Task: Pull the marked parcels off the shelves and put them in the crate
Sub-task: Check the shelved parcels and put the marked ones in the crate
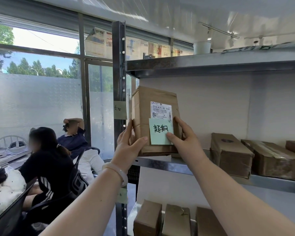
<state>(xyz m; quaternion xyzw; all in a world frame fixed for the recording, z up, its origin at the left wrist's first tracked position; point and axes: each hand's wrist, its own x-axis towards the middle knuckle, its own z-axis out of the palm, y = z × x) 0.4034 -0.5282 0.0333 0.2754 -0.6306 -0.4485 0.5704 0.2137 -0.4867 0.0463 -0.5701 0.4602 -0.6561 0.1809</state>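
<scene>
A brown cardboard parcel (pixel 144 106) stands upright at the left end of the middle metal shelf (pixel 162 163). It carries a white shipping label and a pale green sticky note (pixel 160 133) with handwritten characters. My left hand (pixel 129 143) grips its lower left edge, thumb on the front. My right hand (pixel 184 137) holds its right side, thumb pressing on the note. No crate is in view.
Unmarked brown parcels (pixel 231 154) lie to the right on the same shelf, and more parcels (pixel 147 218) stand on the shelf below. The dark shelf post (pixel 119 68) is just left of the parcel. Several people sit at a table (pixel 49 160) at lower left.
</scene>
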